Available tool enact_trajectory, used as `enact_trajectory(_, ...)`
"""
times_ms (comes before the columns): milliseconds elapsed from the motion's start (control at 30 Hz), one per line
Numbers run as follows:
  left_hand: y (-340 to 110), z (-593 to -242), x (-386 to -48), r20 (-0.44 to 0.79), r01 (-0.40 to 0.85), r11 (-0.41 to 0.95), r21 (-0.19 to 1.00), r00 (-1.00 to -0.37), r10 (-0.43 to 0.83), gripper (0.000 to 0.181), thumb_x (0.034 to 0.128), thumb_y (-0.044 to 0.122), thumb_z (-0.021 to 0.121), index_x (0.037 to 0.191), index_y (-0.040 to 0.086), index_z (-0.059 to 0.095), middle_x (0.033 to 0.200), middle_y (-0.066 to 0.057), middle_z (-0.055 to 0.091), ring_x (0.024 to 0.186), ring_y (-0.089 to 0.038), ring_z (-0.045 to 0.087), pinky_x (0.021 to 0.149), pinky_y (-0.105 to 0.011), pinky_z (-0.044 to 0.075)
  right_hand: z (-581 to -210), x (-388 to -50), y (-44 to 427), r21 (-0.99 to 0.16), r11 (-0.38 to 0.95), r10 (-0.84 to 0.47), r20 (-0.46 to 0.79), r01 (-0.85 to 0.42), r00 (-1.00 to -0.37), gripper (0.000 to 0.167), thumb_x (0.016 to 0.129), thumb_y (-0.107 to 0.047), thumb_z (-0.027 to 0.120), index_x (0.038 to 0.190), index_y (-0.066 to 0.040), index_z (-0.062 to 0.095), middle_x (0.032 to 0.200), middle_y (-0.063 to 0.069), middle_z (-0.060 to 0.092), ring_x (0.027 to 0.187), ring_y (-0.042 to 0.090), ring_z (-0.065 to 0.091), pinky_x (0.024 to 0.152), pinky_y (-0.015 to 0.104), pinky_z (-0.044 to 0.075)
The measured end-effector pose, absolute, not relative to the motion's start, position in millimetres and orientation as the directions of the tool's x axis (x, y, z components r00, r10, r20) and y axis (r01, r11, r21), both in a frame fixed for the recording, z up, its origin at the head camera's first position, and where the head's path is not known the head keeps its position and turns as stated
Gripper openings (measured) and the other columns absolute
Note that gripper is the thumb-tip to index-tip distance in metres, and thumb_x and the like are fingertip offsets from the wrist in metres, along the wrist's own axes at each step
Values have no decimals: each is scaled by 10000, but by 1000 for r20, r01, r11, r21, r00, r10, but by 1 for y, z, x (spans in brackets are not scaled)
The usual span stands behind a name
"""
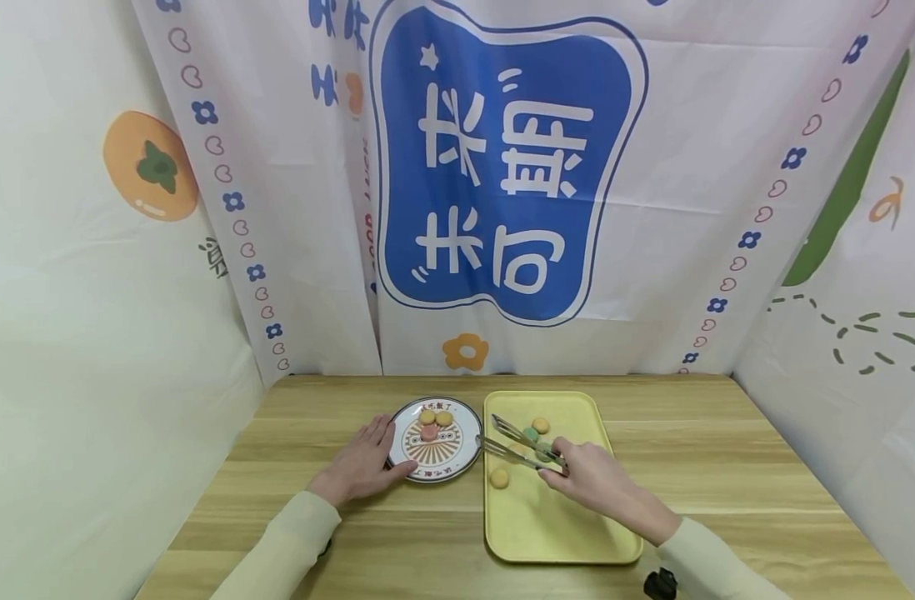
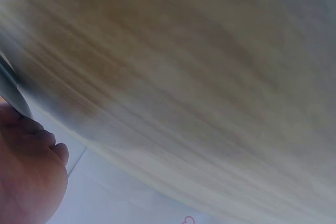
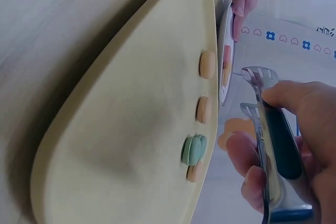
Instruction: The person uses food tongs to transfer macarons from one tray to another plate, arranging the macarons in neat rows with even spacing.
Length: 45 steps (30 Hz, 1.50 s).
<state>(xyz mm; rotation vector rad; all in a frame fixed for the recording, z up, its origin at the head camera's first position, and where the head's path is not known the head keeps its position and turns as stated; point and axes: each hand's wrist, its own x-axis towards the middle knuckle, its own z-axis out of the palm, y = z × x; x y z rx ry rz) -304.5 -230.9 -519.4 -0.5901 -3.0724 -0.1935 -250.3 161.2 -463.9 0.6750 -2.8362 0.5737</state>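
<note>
My right hand [image 1: 596,479] grips metal tongs [image 3: 283,142] with dark green grip pads. The tongs' arms are spread apart above the tray, and nothing is seen pinched at their tips. Yellow macarons [image 1: 499,478] and green macarons [image 1: 544,452] lie on the yellow tray [image 1: 547,529], grouped towards its far and left part. My left hand [image 1: 362,462] rests at the left edge of a round patterned plate [image 1: 457,462], fingers extended and thumb by the near rim. On that plate lie two yellow macarons [image 1: 444,418] and one pink macaron [image 1: 428,432].
Plate and tray stand side by side on a wooden table [image 1: 690,467]. A white printed curtain [image 1: 652,275] hangs behind the table's far edge, with more printed cloth at both sides. The left wrist view mostly holds blurred tabletop [image 2: 173,93].
</note>
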Motion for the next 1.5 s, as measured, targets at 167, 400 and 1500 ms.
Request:
enact_trajectory(167,-230,-519,-304,28,372,921,112,-928,371,987,934,720,369,1509,-76,268,1593,-267,232,1497,-392,220,1232,-494,226,-464,-249,170,-339,827,-392,225,-449,-892,271,889,-313,715,934,-60,629,529,-129,461,420,-17,322,374,112,203)
enact_trajectory(400,-231,-519,-304,33,373,922,105,-928,372,989,932,723,366,1504,-79,280,1591,-266,240,1494,-389,231,1229,-492,237,-466,-247,181,-350,835,-365,226,-425,-903,257,881,-305,722,932,-72,626,548,-127,478,426,-11,348,367,133,251)
enact_trajectory(1500,-231,-518,-304,24,373,922,105,-928,373,984,937,719,357,1503,-83,278,1590,-272,236,1494,-391,230,1231,-487,234,-487,-241,221,-375,883,-214,213,-282,-953,291,849,-310,758,961,-73,632,567,-66,496,461,54,390,404,190,313)
